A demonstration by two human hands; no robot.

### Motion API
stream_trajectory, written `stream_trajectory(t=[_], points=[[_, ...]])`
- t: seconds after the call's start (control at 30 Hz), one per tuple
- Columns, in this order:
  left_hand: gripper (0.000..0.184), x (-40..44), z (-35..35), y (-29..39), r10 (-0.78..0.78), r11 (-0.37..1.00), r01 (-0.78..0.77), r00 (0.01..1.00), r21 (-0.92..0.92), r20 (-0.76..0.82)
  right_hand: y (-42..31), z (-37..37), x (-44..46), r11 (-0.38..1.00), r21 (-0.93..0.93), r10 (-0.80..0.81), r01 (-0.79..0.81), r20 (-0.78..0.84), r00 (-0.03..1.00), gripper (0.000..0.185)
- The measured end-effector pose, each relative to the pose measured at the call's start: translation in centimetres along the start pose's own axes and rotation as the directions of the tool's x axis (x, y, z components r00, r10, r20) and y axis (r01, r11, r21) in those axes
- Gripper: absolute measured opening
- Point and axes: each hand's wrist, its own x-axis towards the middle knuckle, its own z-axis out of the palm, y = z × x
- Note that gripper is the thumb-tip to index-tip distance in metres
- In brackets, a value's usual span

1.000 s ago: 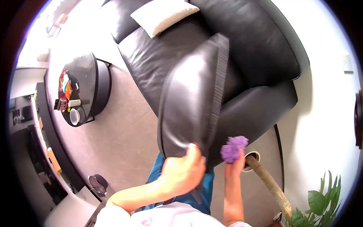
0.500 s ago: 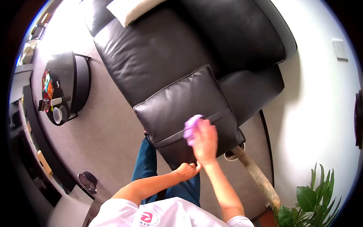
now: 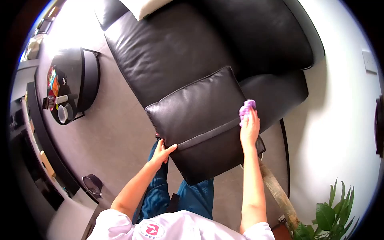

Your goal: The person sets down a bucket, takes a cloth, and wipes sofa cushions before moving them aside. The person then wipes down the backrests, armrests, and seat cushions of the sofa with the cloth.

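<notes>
A purple cloth is bunched under the fingers of my right hand, at the right edge of a black leather cushion. This cushion lies at the near end of the black sofa, and a strap-like band crosses it. My left hand grips the cushion's left edge near the end of the band, thumb on top. Its other fingers are partly hidden along the side.
The black sofa stretches away ahead, with a white cushion at the top. To the left stands a dark coffee table with snack packets and cups. A plant trunk and leaves stand at right, near a white wall.
My right hand has moved up and right with the cloth, from the band's middle to the cushion's right edge. My left hand has gone from the near edge to the left edge.
</notes>
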Motion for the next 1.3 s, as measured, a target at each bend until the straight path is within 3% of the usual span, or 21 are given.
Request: stream_trajectory(t=[0.07, 0.17, 0.23, 0.27, 0.3, 0.33, 0.4, 0.47, 0.53, 0.63, 0.67, 0.73, 0.8, 0.87, 0.97, 1.07, 1.1, 1.2, 1.23, 1.27, 1.3], points=[[0.082, 0.3, -0.3, -1.3, 0.02, 0.999, -0.021, 1.0, -0.026, -0.021, -4.8, 1.3, -1.7, 0.973, -0.148, -0.182, 0.175, -0.031, 0.983, 0.039], [0.08, 0.1, 0.7, -2.9, 0.192, 0.972, -0.194, 0.981, -0.136, -0.026, -14.5, 3.8, -4.5, 0.909, 0.051, -0.416, 0.413, 0.086, 0.905, 0.042], [0.079, 1.3, 1.9, -7.9, 0.358, 0.915, -0.364, 0.931, -0.173, -0.067, -18.6, 7.5, -8.0, 0.802, 0.172, -0.597, 0.572, 0.256, 0.76, 0.045], [0.081, 1.5, 2.6, -10.0, 0.398, 0.842, -0.396, 0.915, -0.366, -0.073, -19.7, 9.3, -9.8, 0.704, 0.136, -0.693, 0.697, 0.345, 0.633, 0.046], [0.082, 1.4, 2.6, -12.2, 0.432, 0.902, -0.431, 0.901, 0.031, -0.041, -20.8, 11.2, -11.6, 0.58, 0.132, -0.766, 0.804, 0.422, 0.485, 0.048], [0.081, 1.0, 3.0, -13.1, 0.456, 0.88, -0.443, 0.889, 0.17, -0.042, -21.1, 11.6, -11.8, 0.477, 0.171, -0.785, 0.862, 0.523, 0.331, 0.046], [0.079, -0.9, 3.9, -10.6, 0.235, 0.962, -0.247, 0.966, -0.118, -0.11, -20.2, 12.4, -10.0, 0.45, 0.144, -0.819, 0.881, 0.459, 0.343, 0.042], [0.074, -1.8, 3.8, -9.2, 0.218, 0.944, -0.236, 0.971, -0.23, -0.098, -19.1, 10.4, -5.4, 0.595, 0.328, -0.803, 0.734, 0.283, 0.525, 0.037], [0.068, -3.6, 3.2, -6.1, 0.174, 0.956, -0.197, 0.977, -0.217, -0.119, -16.7, 10.1, 0.0, 0.686, 0.045, -0.722, 0.726, 0.165, 0.672, 0.031], [0.067, -4.3, 2.7, -5.1, -0.066, 0.989, 0.057, 0.996, -0.135, -0.063, -10.4, 10.1, 8.4, 0.913, -0.146, -0.372, 0.381, 0.081, 0.925, 0.031], [0.067, -4.2, 3.0, -5.8, 0.022, 0.986, -0.037, 0.996, -0.163, -0.089, -6.7, 11.3, 10.6, 0.911, -0.226, -0.341, 0.344, 0.051, 0.939, 0.034], [0.066, -3.6, 3.3, -7.2, 0.108, 0.974, -0.129, 0.987, -0.188, -0.118, -7.6, 9.5, 12.8, 0.964, -0.264, 0.047, 0.016, 0.23, 0.972, 0.035], [0.067, -3.2, 3.3, -8.3, 0.124, 0.983, -0.14, 0.984, -0.122, -0.125, -9.4, 10.6, 11.4, 1.0, -0.007, -0.005, 0.006, 0.173, 0.985, 0.034], [0.066, -3.2, 3.3, -8.6, 0.154, 0.985, -0.162, 0.979, -0.055, -0.137, -13.4, 10.9, 7.7, 0.92, -0.143, -0.371, 0.366, -0.01, 0.929, 0.031], [0.065, -3.4, 3.9, -7.5, 0.106, 0.993, -0.11, 0.988, -0.033, -0.112, -18.1, 12.2, 0.3, 0.862, 0.138, -0.507, 0.488, 0.263, 0.821, 0.031], [0.063, -2.1, 5.5, -8.5, 0.107, 0.993, -0.111, 0.988, -0.03, -0.108, -19.5, 13.2, -8.2, 0.724, 0.254, -0.689, 0.641, 0.297, 0.661, 0.038], [0.062, -0.7, 5.4, -9.1, 0.564, 0.766, -0.484, 0.822, 0.423, -0.08, -19.0, 13.3, -10.3, 0.654, 0.202, -0.736, 0.729, 0.397, 0.549, 0.042], [0.062, -0.8, 7.1, -7.3, 0.891, 0.093, -0.596, 0.408, 0.798, 0.201, -16.4, 9.8, -12.2, 0.497, 0.019, -0.759, 0.868, 0.495, 0.424, 0.046], [0.061, -1.4, 7.8, -8.1, 0.622, 0.726, -0.528, 0.777, 0.44, -0.095, -14.5, 8.0, -10.9, 0.586, 0.169, -0.752, 0.792, 0.476, 0.455, 0.047], [0.06, -1.5, 8.3, -8.5, 0.112, 0.986, -0.123, 0.988, -0.109, -0.105, -12.4, 6.8, -9.4, 0.658, 0.217, -0.737, 0.721, 0.38, 0.558, 0.044], [0.056, -1.5, 8.8, -7.7, 0.078, 0.99, -0.088, 0.993, -0.11, -0.094, -10.8, 5.2, -7.1, 0.69, 0.157, -0.711, 0.706, 0.329, 0.621, 0.04]])
